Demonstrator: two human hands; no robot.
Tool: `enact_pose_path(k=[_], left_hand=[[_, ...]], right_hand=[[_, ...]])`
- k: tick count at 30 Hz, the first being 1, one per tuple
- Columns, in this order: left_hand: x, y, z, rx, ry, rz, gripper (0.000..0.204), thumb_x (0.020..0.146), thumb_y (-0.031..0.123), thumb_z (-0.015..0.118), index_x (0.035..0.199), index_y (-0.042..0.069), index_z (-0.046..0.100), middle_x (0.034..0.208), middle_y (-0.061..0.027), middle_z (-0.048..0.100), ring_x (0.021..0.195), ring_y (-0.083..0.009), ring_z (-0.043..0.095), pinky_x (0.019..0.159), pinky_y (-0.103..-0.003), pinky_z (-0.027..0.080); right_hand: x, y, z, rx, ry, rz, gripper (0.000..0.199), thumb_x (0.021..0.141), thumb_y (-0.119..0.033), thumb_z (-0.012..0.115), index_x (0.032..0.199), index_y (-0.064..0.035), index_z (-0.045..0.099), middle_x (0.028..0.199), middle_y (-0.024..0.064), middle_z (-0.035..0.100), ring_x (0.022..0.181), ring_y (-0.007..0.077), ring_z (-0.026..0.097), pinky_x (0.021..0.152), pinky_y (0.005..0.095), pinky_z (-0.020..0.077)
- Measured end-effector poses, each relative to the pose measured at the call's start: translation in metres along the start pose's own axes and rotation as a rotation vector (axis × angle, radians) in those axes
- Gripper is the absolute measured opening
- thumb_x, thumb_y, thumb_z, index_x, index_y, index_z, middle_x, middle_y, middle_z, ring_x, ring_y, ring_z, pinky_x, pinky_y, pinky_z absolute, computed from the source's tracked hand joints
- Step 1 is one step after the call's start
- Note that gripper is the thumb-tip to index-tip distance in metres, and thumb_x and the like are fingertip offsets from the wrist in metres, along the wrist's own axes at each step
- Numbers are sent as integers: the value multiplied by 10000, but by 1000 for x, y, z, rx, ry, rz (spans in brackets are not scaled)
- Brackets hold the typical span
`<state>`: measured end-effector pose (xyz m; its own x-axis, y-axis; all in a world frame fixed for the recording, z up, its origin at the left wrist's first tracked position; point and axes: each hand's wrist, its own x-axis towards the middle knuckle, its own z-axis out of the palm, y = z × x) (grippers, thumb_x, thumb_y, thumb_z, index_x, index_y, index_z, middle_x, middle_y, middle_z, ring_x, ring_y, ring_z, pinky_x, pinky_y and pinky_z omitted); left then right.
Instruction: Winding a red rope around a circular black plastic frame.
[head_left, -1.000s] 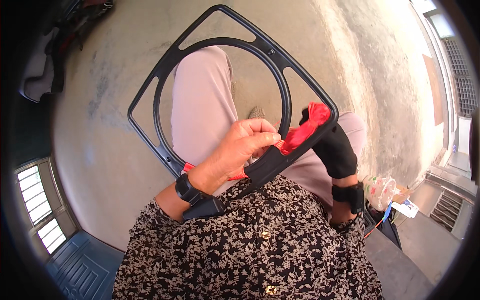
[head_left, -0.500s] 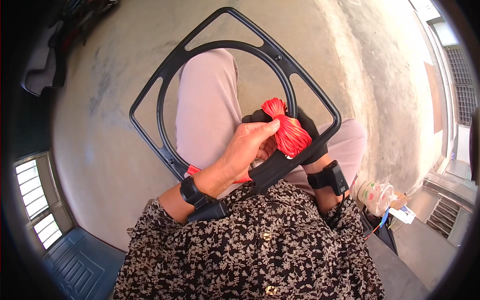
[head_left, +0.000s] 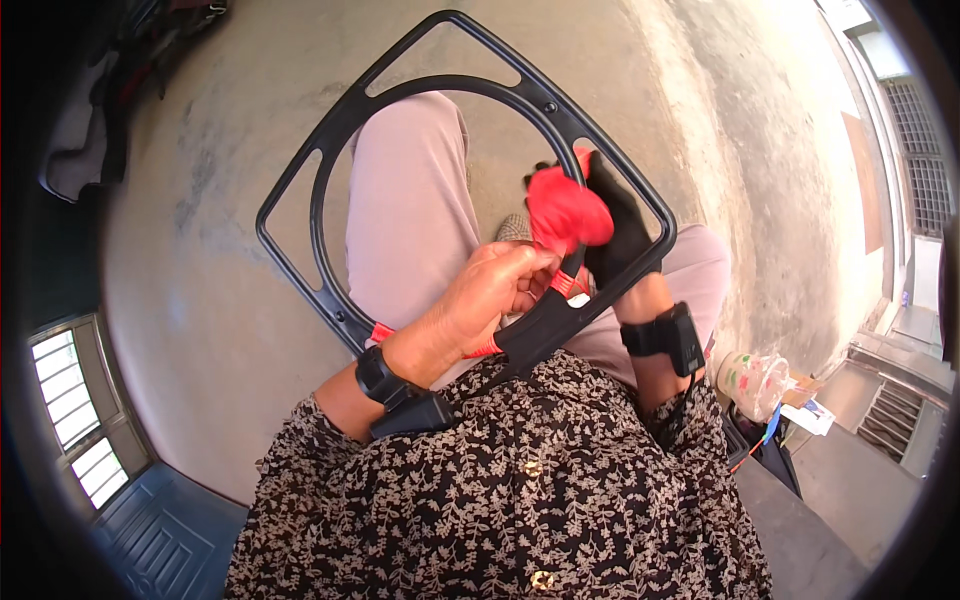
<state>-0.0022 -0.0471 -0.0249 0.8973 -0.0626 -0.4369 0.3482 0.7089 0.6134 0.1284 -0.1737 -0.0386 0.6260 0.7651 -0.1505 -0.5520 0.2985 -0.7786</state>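
Note:
A black diamond-shaped frame (head_left: 330,135) with a round inner ring rests over my lap. Red cord is wound on its ring in two spots, one a short wrapping (head_left: 563,284) at the lower right. My left hand (head_left: 490,285), bare, has thumb and fingers pinched on the cord beside that wrapping; its fingertips are partly hidden. My right hand (head_left: 622,225), in a black glove, reaches round the ring's right side and grips a bundle of red cord (head_left: 565,208), which is blurred by motion. A small white piece (head_left: 578,300) shows just below the wrapping.
My knees (head_left: 410,190) support the frame above a concrete floor (head_left: 230,250). To the right stand a clear plastic container (head_left: 752,385) and papers. A blue plastic piece (head_left: 170,535) lies at lower left, near a barred window (head_left: 75,400).
The red cord bundle has moved up and away from the ring's lower right, with my gloved right hand. The wrapping beneath it now shows. My left hand stays nearly in place.

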Motion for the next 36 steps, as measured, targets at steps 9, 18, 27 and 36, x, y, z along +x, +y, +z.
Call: enact_pose_path(k=[9,18,27,36], left_hand=[[-10,5,3,-66,-30,-6,172,905,140,600,993,-4,635,836,-28,656,656,-51,598,566,-185,491],[-8,7,4,10,85,48,121,896,137,625,940,24,625,806,-25,649,636,-49,589,552,-176,468],[-8,10,6,46,53,73,67,879,103,613,883,36,616,789,-9,634,646,-50,573,560,-184,459],[-8,10,-3,-38,33,55,64,880,107,611,848,51,615,775,-6,619,630,-45,548,549,-183,441]], right_hand=[[-26,-57,-72,15,140,-138,353,981,-448,425,1020,-111,523,785,9,522,672,134,536,610,294,469],[-89,-57,-58,365,470,-60,404,967,-485,441,1007,-106,574,681,-23,529,572,101,495,544,239,426],[-89,-72,-222,-1409,644,-486,320,981,-402,435,968,-108,561,912,36,610,861,180,571,828,357,461],[-98,-75,-105,-14,392,-93,428,947,-246,523,1279,22,484,1171,146,592,1118,223,563,1017,364,416]])
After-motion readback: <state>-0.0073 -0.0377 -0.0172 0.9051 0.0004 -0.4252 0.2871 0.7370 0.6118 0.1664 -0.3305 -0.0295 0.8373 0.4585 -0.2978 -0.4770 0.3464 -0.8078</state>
